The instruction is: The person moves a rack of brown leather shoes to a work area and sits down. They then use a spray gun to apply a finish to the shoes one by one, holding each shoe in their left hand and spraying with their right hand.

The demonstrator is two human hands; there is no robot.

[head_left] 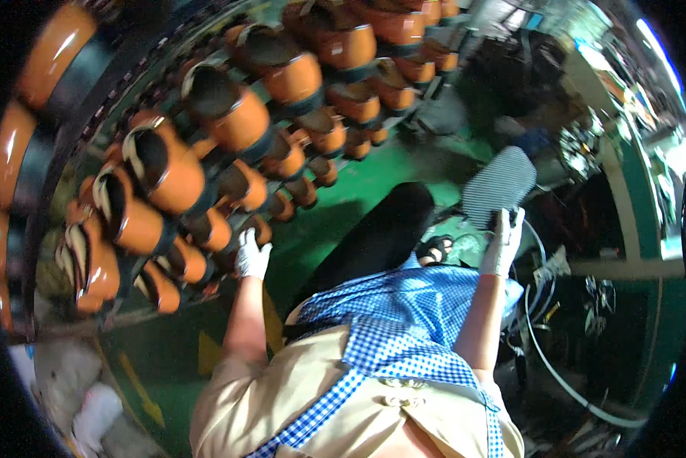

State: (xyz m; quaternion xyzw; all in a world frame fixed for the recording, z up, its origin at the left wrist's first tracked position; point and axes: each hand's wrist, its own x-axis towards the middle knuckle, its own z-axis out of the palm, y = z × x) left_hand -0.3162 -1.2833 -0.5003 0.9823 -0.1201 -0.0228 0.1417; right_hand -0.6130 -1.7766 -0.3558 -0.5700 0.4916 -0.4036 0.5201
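Pinching a ribbed grey sole [503, 183] by its lower edge, right of centre, in the right hand [501, 248]; with the left hand [253, 258] loosely open by an orange shoe [262, 227], left of centre — impossible to tell if touching. Best gripped firmly — clear of the shoe.

The grey ribbed sole [505, 183] turns its face to the camera, so its far side is hidden, and part of the right hand [505, 238] gripping its lower end is too blurred to read. Whether the left hand [252, 256] grips or merely touches the small orange shoe [260, 229] cannot be told. Upper shoes [176, 172] cover parts of those on the row below; at the top, some are cut off by the picture's edge, and the dark rim crops the glossy orange ones [13, 156] at far left. The clutter [598, 301] on the right sinks into shadow, its small pieces indistinct.
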